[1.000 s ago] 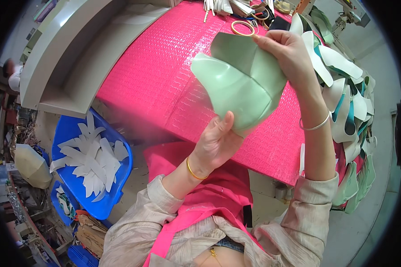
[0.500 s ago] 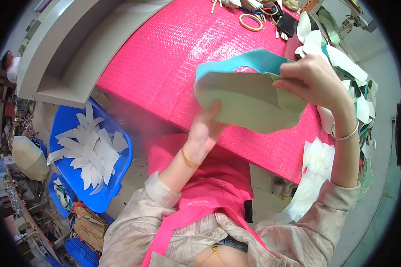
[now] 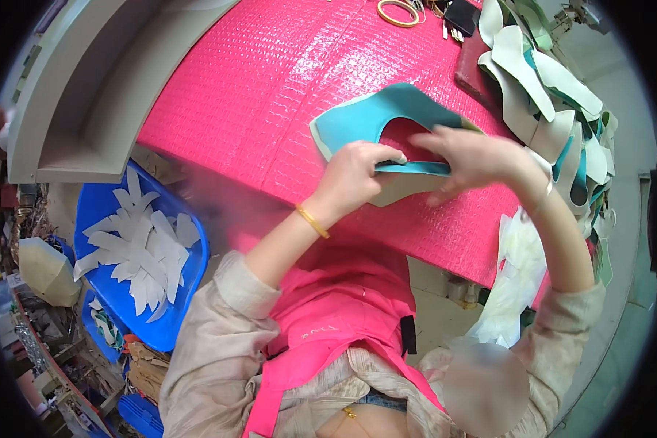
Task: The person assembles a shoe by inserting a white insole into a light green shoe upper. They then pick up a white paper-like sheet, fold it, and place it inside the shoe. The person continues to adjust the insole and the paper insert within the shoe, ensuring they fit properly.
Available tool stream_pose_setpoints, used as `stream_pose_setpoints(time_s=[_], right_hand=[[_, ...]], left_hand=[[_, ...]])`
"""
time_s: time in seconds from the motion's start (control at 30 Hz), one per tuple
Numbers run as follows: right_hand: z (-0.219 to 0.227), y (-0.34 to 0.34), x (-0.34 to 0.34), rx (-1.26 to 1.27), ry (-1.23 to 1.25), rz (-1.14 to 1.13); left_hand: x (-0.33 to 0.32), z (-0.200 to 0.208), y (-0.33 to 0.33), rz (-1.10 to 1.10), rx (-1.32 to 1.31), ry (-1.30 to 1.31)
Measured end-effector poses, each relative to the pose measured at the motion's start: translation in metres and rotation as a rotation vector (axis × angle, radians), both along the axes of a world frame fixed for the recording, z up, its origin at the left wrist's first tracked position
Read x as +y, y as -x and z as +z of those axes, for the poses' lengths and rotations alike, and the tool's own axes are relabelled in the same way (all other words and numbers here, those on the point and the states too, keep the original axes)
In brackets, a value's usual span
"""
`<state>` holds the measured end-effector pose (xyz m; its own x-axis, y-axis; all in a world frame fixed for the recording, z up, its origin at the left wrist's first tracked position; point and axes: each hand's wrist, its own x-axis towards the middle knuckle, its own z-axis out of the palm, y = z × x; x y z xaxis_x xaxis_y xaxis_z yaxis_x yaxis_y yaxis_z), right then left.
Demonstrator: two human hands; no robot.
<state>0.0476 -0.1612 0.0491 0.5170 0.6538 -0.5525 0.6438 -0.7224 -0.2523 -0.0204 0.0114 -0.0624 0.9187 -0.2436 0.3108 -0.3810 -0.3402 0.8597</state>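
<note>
Both hands, left (image 3: 354,175) and right (image 3: 471,157), pinch the turquoise curved leather shoe-upper piece (image 3: 376,117) flat on the pink textured counter (image 3: 270,95). Looks light, floppy; grip edges.

A sec ago I held the shoe piece (image 3: 387,120) up in the air, pale green side to me. Now it lies turquoise side up on the pink table (image 3: 270,87), centre of frame, w/ my left hand (image 3: 354,175) & right hand (image 3: 467,157) pressing its lower edge.
</note>
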Motion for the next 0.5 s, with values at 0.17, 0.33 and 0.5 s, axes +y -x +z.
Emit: stream_pose_setpoints(time_s=[0.17, 0.33, 0.5], right_hand=[[-0.031, 0.031, -0.026, -0.474, -0.055, 0.018], [-0.045, 0.039, -0.030, -0.711, -0.239, 0.036], [-0.052, 0.029, -0.037, -0.878, -0.386, 0.075]], left_hand=[[-0.010, 0.003, 0.007, 0.139, -0.200, -0.141], [-0.019, -0.001, 0.010, 0.225, -0.308, -0.267], [-0.014, 0.016, -0.006, 0.212, -0.467, -0.432]])
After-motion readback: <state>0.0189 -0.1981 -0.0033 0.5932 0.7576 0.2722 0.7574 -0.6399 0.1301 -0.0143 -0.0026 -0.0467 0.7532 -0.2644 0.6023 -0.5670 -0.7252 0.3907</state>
